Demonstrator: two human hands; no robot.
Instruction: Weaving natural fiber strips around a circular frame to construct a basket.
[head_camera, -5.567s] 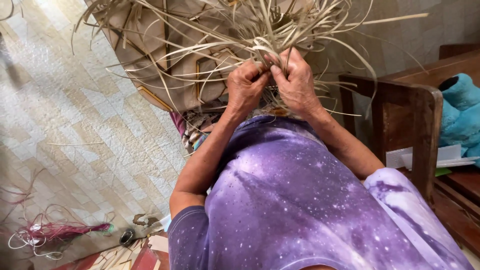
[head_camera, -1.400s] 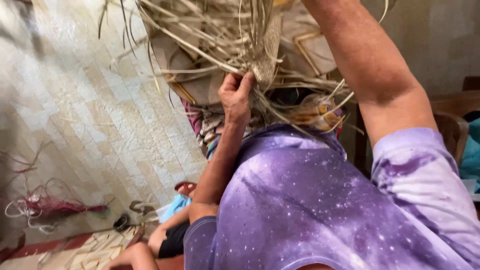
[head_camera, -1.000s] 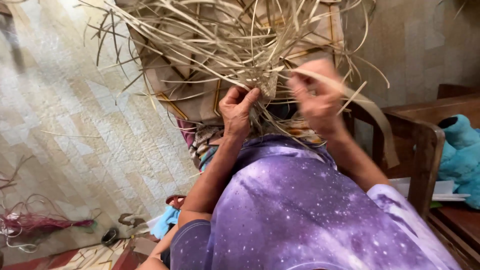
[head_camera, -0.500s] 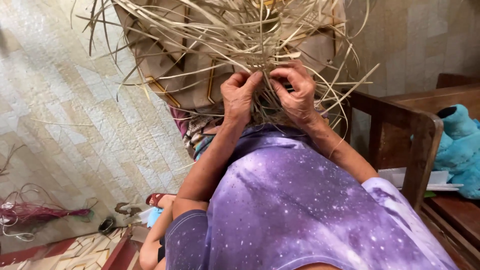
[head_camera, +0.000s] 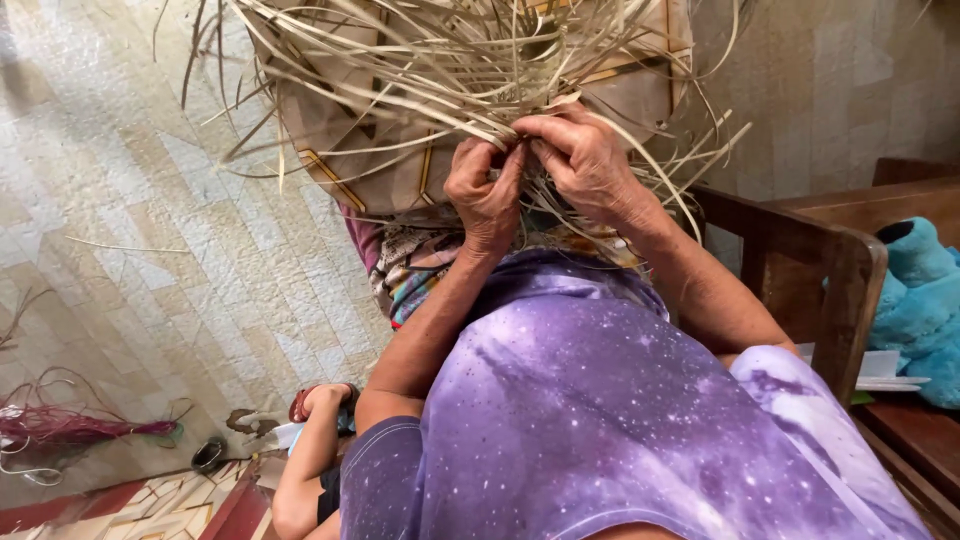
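A loose bundle of pale dried straw strips (head_camera: 430, 70) fans out in front of my chest, partly woven where my hands meet. My left hand (head_camera: 486, 195) pinches strips at the woven part, fingers curled shut on them. My right hand (head_camera: 582, 162) grips strips right beside it, thumb touching the left fingers. A brown patterned cushion (head_camera: 350, 140) lies behind the straw. My purple speckled shirt (head_camera: 610, 420) fills the lower frame.
A wooden chair arm (head_camera: 800, 250) stands at the right, with a blue plush toy (head_camera: 925, 300) beyond it. Another person's arm (head_camera: 305, 460) shows at the bottom left. A pink fibre bundle (head_camera: 70, 430) and a single loose strip (head_camera: 125, 247) lie on the tiled floor.
My right arm came down from high above and joined the left hand at the weave. Both hands now pinch strips close together. The other person's arm has shifted at the bottom left.
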